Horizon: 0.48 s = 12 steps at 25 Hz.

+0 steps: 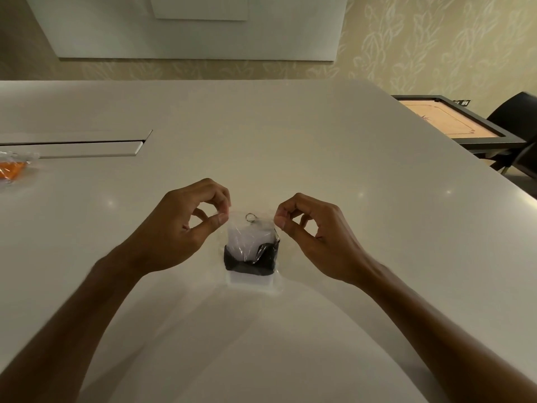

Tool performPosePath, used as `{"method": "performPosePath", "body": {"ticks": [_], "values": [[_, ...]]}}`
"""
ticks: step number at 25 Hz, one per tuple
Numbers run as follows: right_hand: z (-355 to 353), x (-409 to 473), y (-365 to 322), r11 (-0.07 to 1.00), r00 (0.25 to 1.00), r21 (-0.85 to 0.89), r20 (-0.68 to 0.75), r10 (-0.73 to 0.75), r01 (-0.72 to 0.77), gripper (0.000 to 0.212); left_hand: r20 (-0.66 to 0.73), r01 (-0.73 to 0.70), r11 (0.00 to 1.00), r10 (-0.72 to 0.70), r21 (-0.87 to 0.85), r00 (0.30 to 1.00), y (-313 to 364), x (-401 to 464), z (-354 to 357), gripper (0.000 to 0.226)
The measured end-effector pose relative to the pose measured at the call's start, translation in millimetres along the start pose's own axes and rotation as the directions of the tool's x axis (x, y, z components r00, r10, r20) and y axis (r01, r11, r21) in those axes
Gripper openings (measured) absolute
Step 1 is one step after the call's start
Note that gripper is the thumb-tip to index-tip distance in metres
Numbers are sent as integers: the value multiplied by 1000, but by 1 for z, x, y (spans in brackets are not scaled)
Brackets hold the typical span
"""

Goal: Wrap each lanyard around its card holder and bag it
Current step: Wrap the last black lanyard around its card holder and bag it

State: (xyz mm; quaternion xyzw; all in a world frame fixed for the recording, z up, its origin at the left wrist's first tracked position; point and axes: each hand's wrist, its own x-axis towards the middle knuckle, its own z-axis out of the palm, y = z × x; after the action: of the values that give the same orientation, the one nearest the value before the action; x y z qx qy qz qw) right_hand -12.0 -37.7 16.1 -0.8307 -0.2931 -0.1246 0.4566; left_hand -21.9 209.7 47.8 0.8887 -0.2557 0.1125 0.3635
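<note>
While both hands pinch its top corners: clear bag (252, 225) on table (319, 158)
Inside: card holder (247, 238) wrapped in black lanyard (250, 261)
Left hand (186, 228): pinching bag's left corner
Right hand (313, 234): pinching right corner
Far left: second bag, orange contents (10, 168)

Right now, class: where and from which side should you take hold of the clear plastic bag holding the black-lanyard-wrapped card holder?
Pinch the clear plastic bag at its two top corners, one from each side, as the left hand and right hand do: it lies flat, its bulky contents sitting lower.
</note>
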Motion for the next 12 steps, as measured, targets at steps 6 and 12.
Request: {"method": "performPosePath", "body": {"ticks": [6,12], "values": [[-1,1,1,1000,1000,9,-4,3,-3,7,143,94,965,-60,-243,988,10,-1,3,2],[0,1,0,1000,1000,5,1,-4,4,7,145,125,970,-95,-211,985,5,-2,7,16]]}}
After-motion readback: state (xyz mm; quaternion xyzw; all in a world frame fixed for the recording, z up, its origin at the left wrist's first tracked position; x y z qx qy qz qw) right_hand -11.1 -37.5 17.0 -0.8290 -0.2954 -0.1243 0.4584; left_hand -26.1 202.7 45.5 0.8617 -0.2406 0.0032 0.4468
